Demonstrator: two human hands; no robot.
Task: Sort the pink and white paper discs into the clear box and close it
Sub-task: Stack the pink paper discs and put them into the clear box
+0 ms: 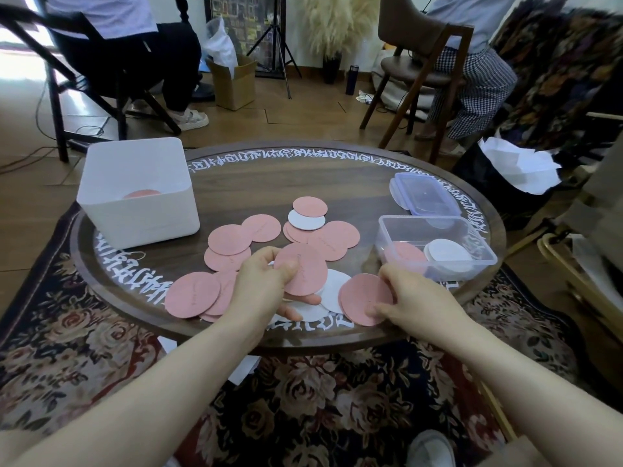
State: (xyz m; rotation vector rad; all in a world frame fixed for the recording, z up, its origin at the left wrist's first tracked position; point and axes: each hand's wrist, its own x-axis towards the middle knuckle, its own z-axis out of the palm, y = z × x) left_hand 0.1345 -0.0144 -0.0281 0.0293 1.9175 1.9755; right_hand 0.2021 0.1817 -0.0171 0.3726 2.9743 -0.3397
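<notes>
The round wooden table [303, 176] with its white lettered rim carries everything I am working with, and I keep the work near my edge so both arms reach it without stretching. The big white bin [135, 197] stands at the far left with one pink disc in its bottom; I would guess it is where the discs came from, so it is parked out of the way. On my right sits the clear box [438, 244], open and close to my right arm so drops into it are short; inside, a pink stack lies on the left and a white stack on the right, the colours kept apart. Its lid [425, 193] lies flat just behind it, ready for closing later, which is some way off, since loose pink discs [229, 239] and a few white ones [306, 220] are spread across the middle of the table. My left hand [266, 281] grips a gathered pink stack [301, 273], thumb on top and fingers beneath, so I can carry several over at once. My right hand [409, 298] pinches the edge of another pink disc [362, 298] lying on the table near the box, apparently to lift it and add it to the pile.
</notes>
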